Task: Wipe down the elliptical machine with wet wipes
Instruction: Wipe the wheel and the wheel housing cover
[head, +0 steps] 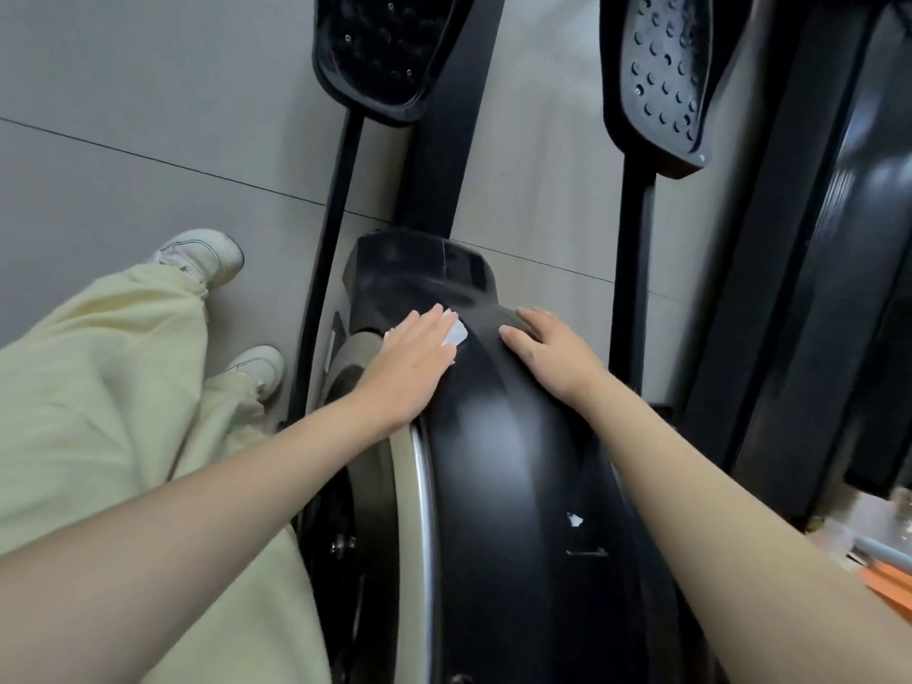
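The wipe (454, 332) lies on the top of the elliptical's black cover (493, 461), pinned under the flat, straight fingers of the left hand (412, 360). The right hand (548, 355) rests just beside it, also flat and holding nothing. To wipe well, I judge, keep even pressure and follow the curve in overlapping strokes, bracing with the right. One wipe, two hands, two pedals (666, 76), two shoes (202, 256).
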